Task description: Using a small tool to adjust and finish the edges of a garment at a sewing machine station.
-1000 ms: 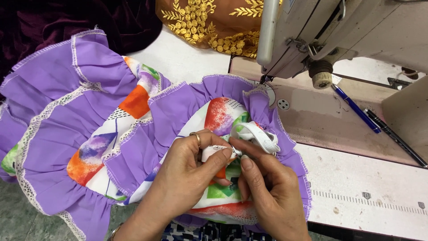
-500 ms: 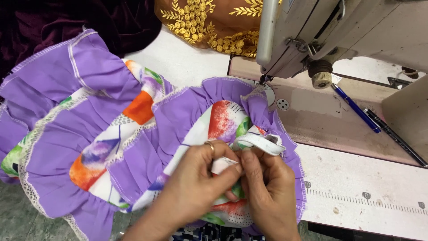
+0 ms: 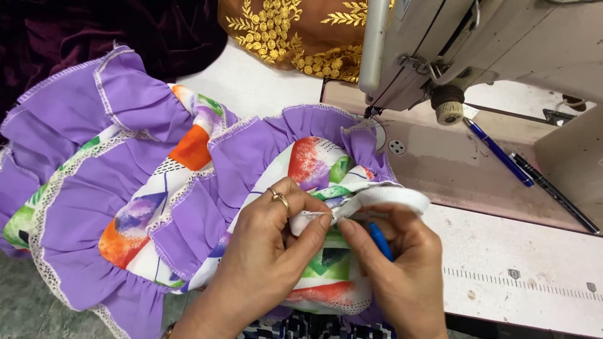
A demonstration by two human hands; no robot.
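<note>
The left hand point(image 3: 270, 242), with a gold ring on one finger, is closed in a pinch on the end of a white elastic strip point(image 3: 377, 199). The right hand point(image 3: 402, 263) is closed as well: its thumb and forefinger pinch the same strip just beside the left thumb, and a blue pen-shaped tool point(image 3: 379, 241) lies tucked in its palm. The strip loops from the fingertips up and to the right. It rests on the purple ruffled garment with multicoloured printed panels and white lace trim point(image 3: 144, 207), which spreads across the bench point(image 3: 515, 263) to the left of the hands and bunches beneath them.

The cream-coloured sewing machine point(image 3: 477, 44) stands behind the hands, and a gathered purple edge of the garment reaches its needle area. A blue pen point(image 3: 499, 152) and a black pen point(image 3: 556, 193) lie on the machine bed, well apart from the hands. Brown fabric with gold embroidery point(image 3: 289, 31) lies at the rear.
</note>
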